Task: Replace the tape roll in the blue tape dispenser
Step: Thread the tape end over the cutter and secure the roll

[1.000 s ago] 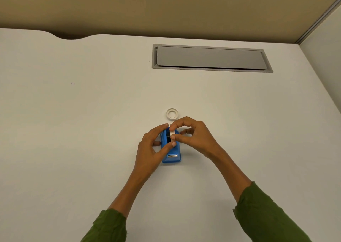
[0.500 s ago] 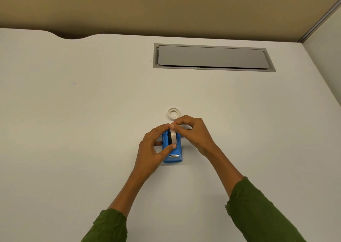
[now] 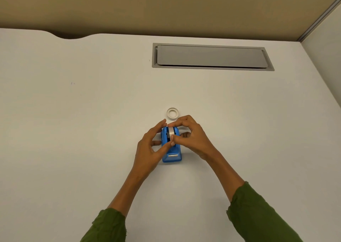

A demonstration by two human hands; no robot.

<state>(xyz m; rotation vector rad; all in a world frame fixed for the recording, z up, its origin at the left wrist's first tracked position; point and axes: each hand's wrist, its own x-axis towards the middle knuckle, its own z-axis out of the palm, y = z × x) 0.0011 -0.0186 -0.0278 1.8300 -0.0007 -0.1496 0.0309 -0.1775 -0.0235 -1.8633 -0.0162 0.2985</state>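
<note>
The blue tape dispenser stands on the white desk, its metal cutter toward me. A whitish tape roll sits upright in its slot. My right hand pinches this roll from the right, thumb and forefinger curled round its top and front. My left hand grips the dispenser from the left, thumb across its front and fingers behind it. A second, thinner white ring of tape lies flat on the desk just beyond the hands.
A grey cable hatch is set flush into the desk at the back right. A tan partition runs behind the desk and a pale side panel stands at the far right.
The roll in my right hand has sunk lower into the dispenser's slot. My left hand keeps its grip on the dispenser. The ring on the desk has not moved.
</note>
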